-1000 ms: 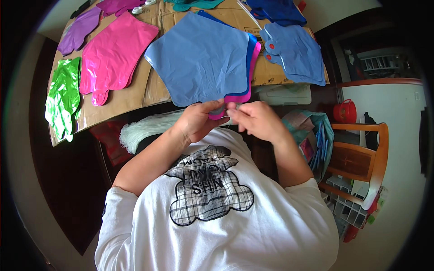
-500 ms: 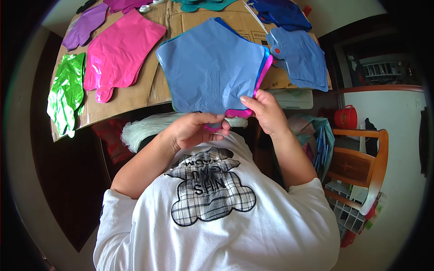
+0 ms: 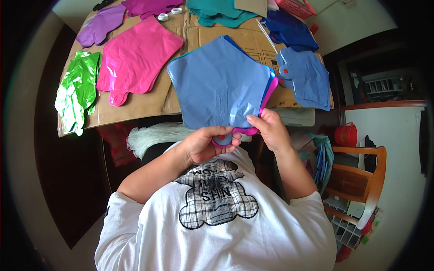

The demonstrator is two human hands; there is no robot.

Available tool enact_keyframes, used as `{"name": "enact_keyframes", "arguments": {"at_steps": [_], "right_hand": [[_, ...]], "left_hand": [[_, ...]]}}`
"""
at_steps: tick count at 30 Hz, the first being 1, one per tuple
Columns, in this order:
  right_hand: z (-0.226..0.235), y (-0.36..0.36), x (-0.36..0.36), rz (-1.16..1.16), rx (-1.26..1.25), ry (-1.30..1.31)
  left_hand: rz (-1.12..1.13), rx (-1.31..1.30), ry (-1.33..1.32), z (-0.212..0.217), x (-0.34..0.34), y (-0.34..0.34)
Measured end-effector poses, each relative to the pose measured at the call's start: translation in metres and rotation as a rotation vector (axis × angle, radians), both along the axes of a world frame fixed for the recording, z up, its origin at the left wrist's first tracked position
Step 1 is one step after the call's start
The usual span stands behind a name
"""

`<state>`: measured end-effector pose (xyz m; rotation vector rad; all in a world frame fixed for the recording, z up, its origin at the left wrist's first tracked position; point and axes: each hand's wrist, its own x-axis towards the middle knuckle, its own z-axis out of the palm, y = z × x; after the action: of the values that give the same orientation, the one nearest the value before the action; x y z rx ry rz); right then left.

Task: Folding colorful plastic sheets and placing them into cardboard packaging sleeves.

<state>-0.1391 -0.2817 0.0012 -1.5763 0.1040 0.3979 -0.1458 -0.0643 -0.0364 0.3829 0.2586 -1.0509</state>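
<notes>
A stack of flat star-shaped foil balloons point(image 3: 221, 86) is held up in front of me, dull blue on top with brighter blue and pink edges showing at the right. My left hand point(image 3: 205, 143) is closed on the stack's lower edge beside its rounded tail point(image 3: 222, 139), thumb on top. At the lower right corner my right hand point(image 3: 270, 131) pinches the layers between thumb and fingers. Some of its fingers are hidden behind the foil.
On the cardboard-covered table point(image 3: 149, 103) lie pink point(image 3: 138, 58), green point(image 3: 77, 90), purple point(image 3: 100, 26), teal point(image 3: 221, 11), dark blue point(image 3: 289, 29) and dull blue point(image 3: 307, 79) flat foil pieces. A bundle of white strings point(image 3: 156, 137) hangs below the table edge. To the right stands a wooden chair point(image 3: 348, 180).
The view has shifted, so the table and balloons sit lower in the picture. More of the tail shows beside my left fingers. Both hands keep their grip on the stack.
</notes>
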Motion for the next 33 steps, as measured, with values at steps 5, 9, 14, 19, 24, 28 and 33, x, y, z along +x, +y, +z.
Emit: {"name": "enact_keyframes", "arguments": {"at_steps": [5,9,14,19,24,28,33], "right_hand": [[-0.006,-0.004,0.003,0.002,0.087,0.050],[0.022,-0.014,0.039,-0.017,0.372,0.248],[0.048,-0.022,0.113,0.038,0.088,0.120],[0.041,-0.009,0.195,0.244,-0.254,0.132],[0.031,0.044,0.248,0.291,-0.508,0.141],[0.034,0.091,0.243,0.139,-0.845,-0.105],[0.028,0.090,0.248,0.198,-1.008,-0.134]], "left_hand": [[0.031,0.226,-0.025,0.012,0.001,-0.002],[0.032,0.283,-0.038,0.011,-0.002,0.000],[0.010,0.373,-0.210,0.016,-0.004,0.004],[0.002,0.381,-0.300,0.009,-0.005,0.002],[-0.046,0.439,-0.456,0.014,-0.006,0.000],[-0.024,0.450,-0.505,0.011,-0.004,-0.002],[-0.043,0.305,-0.169,0.013,-0.004,-0.001]]}}
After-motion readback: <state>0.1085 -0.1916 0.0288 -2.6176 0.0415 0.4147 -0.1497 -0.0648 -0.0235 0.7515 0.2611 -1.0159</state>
